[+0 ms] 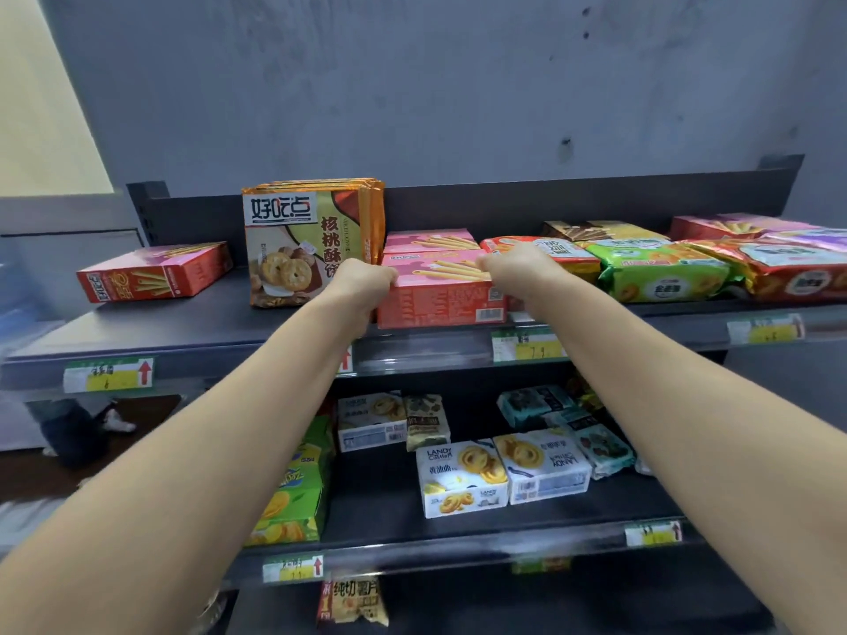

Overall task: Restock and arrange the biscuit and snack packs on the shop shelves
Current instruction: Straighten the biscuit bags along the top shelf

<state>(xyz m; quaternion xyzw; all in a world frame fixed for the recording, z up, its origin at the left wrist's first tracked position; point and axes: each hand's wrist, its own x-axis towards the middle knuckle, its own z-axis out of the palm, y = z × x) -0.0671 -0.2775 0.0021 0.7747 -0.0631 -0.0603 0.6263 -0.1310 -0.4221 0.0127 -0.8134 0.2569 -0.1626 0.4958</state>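
dark top shelf [192, 323]: left hand [362, 286] at 9 o'clock, right hand [508, 268] at 3 o'clock, fingers clamped on pink cardboard biscuit-stick box stack [440, 291], likely squaring it.

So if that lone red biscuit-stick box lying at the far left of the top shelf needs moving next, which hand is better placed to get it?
Probably the left hand. It grips the left end of the pink box stack, on the red box's side; the right hand would cross over.
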